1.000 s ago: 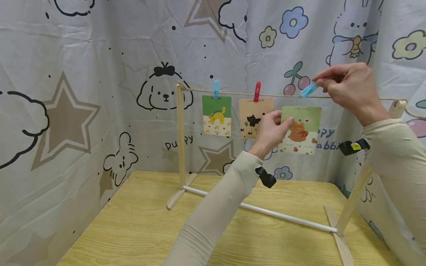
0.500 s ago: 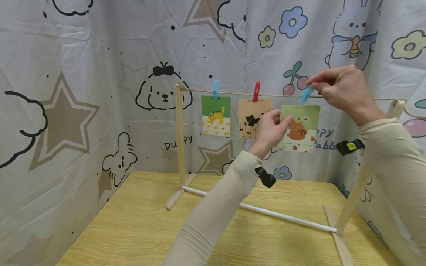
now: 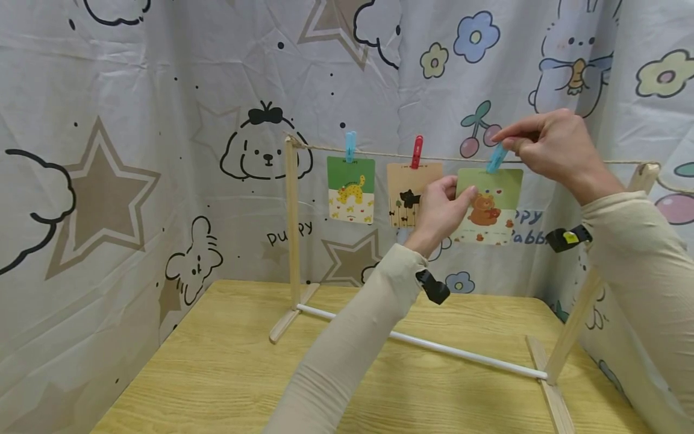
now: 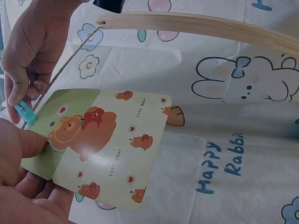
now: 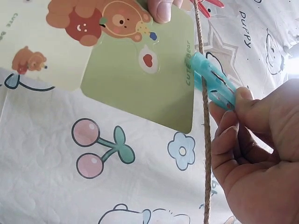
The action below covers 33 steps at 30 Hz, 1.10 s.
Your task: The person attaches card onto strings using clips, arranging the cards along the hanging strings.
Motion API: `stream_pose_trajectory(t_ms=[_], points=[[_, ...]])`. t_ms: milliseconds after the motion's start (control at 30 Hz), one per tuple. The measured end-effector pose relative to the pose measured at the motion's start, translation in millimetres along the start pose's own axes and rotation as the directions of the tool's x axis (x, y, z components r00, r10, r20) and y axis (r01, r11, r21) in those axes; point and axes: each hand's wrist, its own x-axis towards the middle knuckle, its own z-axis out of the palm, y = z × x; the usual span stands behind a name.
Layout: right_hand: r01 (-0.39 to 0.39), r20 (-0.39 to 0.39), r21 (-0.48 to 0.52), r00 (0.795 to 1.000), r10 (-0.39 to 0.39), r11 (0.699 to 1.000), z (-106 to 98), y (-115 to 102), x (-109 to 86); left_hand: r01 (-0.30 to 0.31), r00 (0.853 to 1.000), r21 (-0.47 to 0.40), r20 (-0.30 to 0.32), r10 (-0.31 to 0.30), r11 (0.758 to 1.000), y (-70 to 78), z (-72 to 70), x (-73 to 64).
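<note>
My left hand pinches the left edge of a green and cream bear card between thumb and fingers. Just above it, my right hand pinches a light blue clothespin by its handle ends. In the right wrist view the clothespin's tips straddle the twine and overlap the card's top edge. On the same line, a leopard card hangs from another blue clothespin. A tan black-cat card, partly behind my left hand, hangs from a red clothespin.
Two wooden posts, the left post and the right post, hold up the twine. A white rod joins their feet low over the wooden table. Behind everything hangs a printed curtain.
My right hand has brought the blue clothespin down and slightly left, from above the line onto the card's top edge. The bear card has risen a little in my left hand.
</note>
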Motion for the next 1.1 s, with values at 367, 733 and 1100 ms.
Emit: stream_pose_trajectory(t_ms=[367,733,1100], points=[[-0.031,0.133,-0.024,0.991,0.034,0.999,0,1,1.7,-0.022,1.000,-0.016,0.021,0.022,1.000,-1.7,-2.4,-1.1],[-0.027,0.123,-0.014,0.992,0.029,1.000,1,2,0.6,-0.053,0.999,0.031,0.013,0.053,0.998,-4.2,-6.0,-4.4],[-0.088,0.112,-0.007,0.990,0.088,0.996,1,0,0.9,-0.074,0.997,0.034,0.002,0.074,0.997,-9.7,-19.4,-14.0]])
